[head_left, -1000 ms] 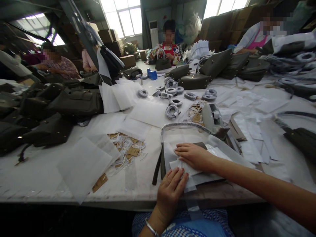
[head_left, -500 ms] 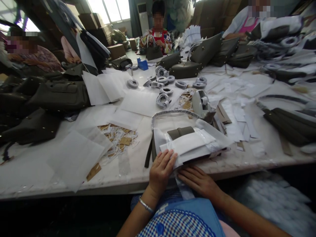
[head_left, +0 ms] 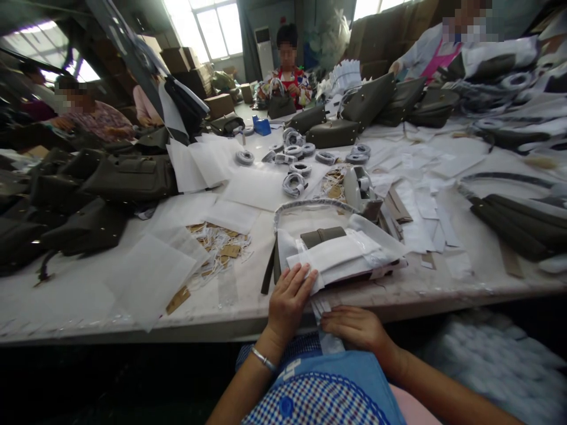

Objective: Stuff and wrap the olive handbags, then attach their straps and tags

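Head view: a pale counter (head_left: 71, 295) runs across the room, its near edge just in front of the wearer. At the back are bright windows (head_left: 217, 29) and stacked boxes (head_left: 177, 59). A person in red (head_left: 289, 85) sits at the far end with a dark bag in the hands; another in a pink apron (head_left: 436, 56) is at the far right, and one in a patterned top (head_left: 100, 118) at the left. Dark bags (head_left: 128, 177) are heaped on the left, with thin white sheets (head_left: 155, 274) and a spread of brown tags (head_left: 230, 251) nearer the middle. Beyond lie wrapped coils (head_left: 293, 185) and a blue holder (head_left: 261, 126). A tape dispenser (head_left: 359, 189) stands just behind the wearer's work.

The bag (head_left: 321, 237) lies at the counter's near edge, ahead of the wearer, its wrapped handle (head_left: 310, 203) arching away. White paper (head_left: 336, 258) covers most of its upper side. The left hand (head_left: 290, 298) is open, fingers straight and close together, resting on the paper's near left corner. The right hand (head_left: 357, 327) is lower, below the counter's edge, fingers together against a clear strip (head_left: 331, 343) that hangs toward the lap; whether it pinches the strip cannot be told.
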`<action>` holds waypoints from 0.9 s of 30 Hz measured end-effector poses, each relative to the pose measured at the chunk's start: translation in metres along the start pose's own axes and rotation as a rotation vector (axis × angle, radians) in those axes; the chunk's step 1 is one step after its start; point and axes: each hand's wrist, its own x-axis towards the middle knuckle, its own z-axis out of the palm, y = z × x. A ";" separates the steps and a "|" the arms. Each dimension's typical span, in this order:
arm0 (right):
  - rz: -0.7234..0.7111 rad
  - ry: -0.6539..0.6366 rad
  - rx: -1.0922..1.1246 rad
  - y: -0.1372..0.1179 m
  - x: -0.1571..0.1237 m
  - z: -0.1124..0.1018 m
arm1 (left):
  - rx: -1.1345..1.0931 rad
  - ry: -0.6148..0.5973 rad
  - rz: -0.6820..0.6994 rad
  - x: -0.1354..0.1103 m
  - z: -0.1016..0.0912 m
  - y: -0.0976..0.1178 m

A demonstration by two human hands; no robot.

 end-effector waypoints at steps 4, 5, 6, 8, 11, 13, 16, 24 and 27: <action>0.083 -0.017 0.024 -0.013 -0.010 -0.004 | 0.017 -0.028 -0.014 0.000 0.000 0.001; 0.092 -0.018 0.029 -0.014 -0.008 -0.006 | 0.023 -0.030 -0.012 0.000 0.000 0.002; 0.096 -0.020 0.033 -0.015 -0.005 -0.009 | 0.029 -0.029 -0.009 0.001 -0.001 0.002; 0.070 -0.021 0.036 -0.014 0.010 -0.018 | 0.047 -0.024 0.000 0.000 -0.001 0.002; -0.014 -0.029 0.003 -0.008 0.043 -0.037 | 0.083 -0.032 0.027 -0.001 0.000 0.002; -0.058 -0.034 -0.023 0.000 0.065 -0.047 | 0.105 -0.045 0.037 -0.003 0.001 0.002; -0.063 -0.038 -0.040 0.013 0.089 -0.055 | 0.106 -0.045 0.023 -0.006 0.000 0.004; 0.167 -0.064 -0.135 0.055 0.112 -0.033 | -0.046 0.112 0.009 -0.003 -0.001 0.007; 0.247 -0.122 -0.097 0.065 0.119 -0.024 | -0.115 0.143 -0.001 -0.001 -0.002 0.005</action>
